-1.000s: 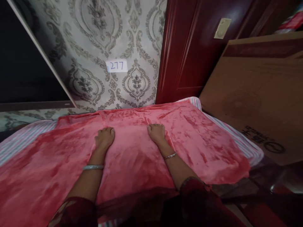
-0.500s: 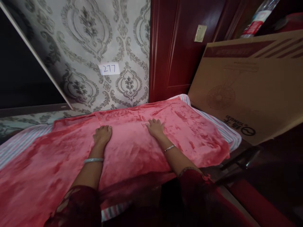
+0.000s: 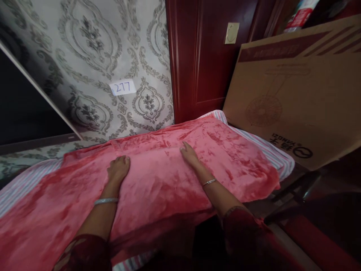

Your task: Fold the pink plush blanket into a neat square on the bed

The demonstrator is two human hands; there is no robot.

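Note:
A coral-pink plush cloth [image 3: 158, 177] is spread over the surface before me, with a raised, smooth panel between my arms; whether it is a blanket or a garment I cannot tell. My left hand [image 3: 117, 168] rests on it at the panel's left side, palm down, fingers loosely bent and not gripping. On the panel's upper right side lies my right hand [image 3: 189, 154], its fingers reaching forward against the plush and partly hidden. Beneath the cloth, a striped sheet [image 3: 265, 145] shows at both ends and along the near edge.
Behind the cloth stands a patterned wall with a paper label [image 3: 123, 87] reading 277. A dark screen [image 3: 28, 101] is at left, a red wooden panel [image 3: 197, 56] at centre. On the right a large cardboard box [image 3: 296, 94] leans, with a bottle [image 3: 300, 15] above it.
The view has shifted slightly. My right hand has turned and its spread fingers have drawn closer together on the cloth. My left hand stays at about the same spot on it.

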